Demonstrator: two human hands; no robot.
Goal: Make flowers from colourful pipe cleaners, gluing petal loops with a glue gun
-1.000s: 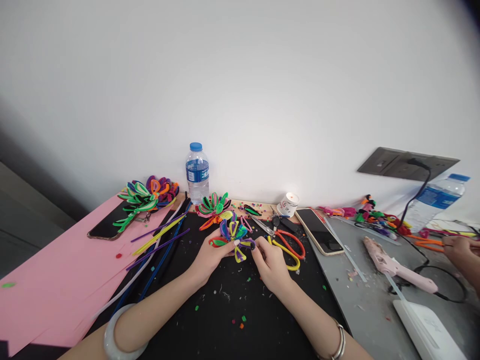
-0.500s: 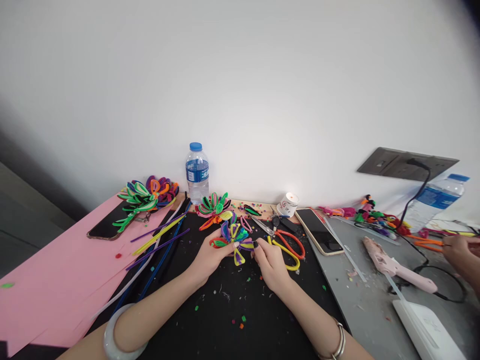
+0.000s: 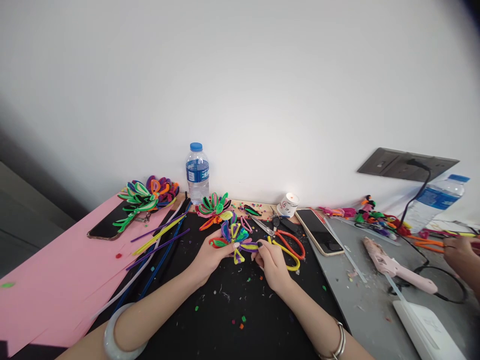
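Note:
Above the black mat (image 3: 210, 320), my left hand (image 3: 211, 256) grips a pipe-cleaner flower (image 3: 235, 232) with purple, yellow, green and red looped petals. My right hand (image 3: 273, 261) pinches the tip of one purple-and-yellow petal on the flower's right side. Just right of that hand lie scissors (image 3: 288, 245) with one orange and one yellow handle, blades spread. Behind the held flower rests another pipe-cleaner flower (image 3: 213, 205), green and pink with orange below.
Loose pipe cleaners (image 3: 161, 237) and a phone (image 3: 107, 222) under more flowers lie left. A water bottle (image 3: 197, 172) and paper cup (image 3: 288, 205) stand by the wall. To the right are another phone (image 3: 320, 232), a glue gun (image 3: 397, 270) and another person's hand (image 3: 461, 252).
My right hand has shifted slightly right, and the petal it pinches looks longer and drawn outward. My left hand has stayed in place.

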